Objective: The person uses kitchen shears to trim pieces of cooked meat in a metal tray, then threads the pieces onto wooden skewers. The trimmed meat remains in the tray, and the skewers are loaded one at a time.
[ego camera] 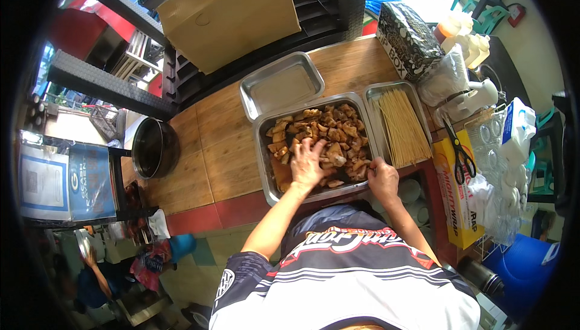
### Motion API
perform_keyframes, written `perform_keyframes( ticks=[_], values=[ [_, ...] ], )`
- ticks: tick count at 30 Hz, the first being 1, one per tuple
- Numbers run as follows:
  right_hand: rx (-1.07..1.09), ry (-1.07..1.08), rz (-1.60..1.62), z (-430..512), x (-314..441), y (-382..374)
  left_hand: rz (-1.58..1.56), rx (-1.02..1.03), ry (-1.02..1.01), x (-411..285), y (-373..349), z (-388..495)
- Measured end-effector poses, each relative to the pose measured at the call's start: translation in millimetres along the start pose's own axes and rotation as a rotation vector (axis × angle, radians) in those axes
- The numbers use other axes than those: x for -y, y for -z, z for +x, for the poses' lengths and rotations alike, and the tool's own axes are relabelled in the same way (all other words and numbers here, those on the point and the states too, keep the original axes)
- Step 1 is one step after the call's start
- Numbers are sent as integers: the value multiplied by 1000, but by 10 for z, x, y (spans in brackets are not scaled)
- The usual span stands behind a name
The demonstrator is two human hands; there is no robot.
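My left hand (306, 162) is inside a deep metal tray (337, 192), its fingers spread over chunks of brown marinated meat (342, 128). The pieces fill most of the tray, and brown marinade (282, 173) shows at its left side. At the tray's front right corner, my right hand (383, 178) grips the rim. Just right of it, a narrower metal tray (372, 114) holds a bundle of thin wooden skewers (403, 126). Behind the meat, a shallow metal tray (285, 83) touches or overlaps the deep tray's back rim; which one cannot be told.
A dark pot (155, 148) stands at the counter's left end. Behind the counter is a large cardboard box (231, 17). To the right, black-handled scissors (463, 157) lie on a yellow wrap box (455, 194), near a patterned box (405, 42). Another person's arm (100, 275) shows lower left.
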State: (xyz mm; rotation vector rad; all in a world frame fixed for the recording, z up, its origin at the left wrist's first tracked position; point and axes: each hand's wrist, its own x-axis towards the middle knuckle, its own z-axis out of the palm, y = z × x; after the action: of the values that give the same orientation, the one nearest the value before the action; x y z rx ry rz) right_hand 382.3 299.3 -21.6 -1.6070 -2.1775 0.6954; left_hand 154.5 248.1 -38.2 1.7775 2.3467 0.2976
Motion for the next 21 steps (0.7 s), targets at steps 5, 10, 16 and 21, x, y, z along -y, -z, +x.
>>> perform_keyframes(
  ticks=[5,10,16,21],
  values=[
    [-15,25,-1,-6,21,3,20,-41,126,236,-36,303],
    [-22,11,24,-15,19,8,-123,-109,154,4,-71,224],
    [-23,10,5,-12,35,-12,-118,176,-148,-63,23,-159],
    [-16,6,1,-16,33,8,77,294,-192,335,58,-105]
  ],
)
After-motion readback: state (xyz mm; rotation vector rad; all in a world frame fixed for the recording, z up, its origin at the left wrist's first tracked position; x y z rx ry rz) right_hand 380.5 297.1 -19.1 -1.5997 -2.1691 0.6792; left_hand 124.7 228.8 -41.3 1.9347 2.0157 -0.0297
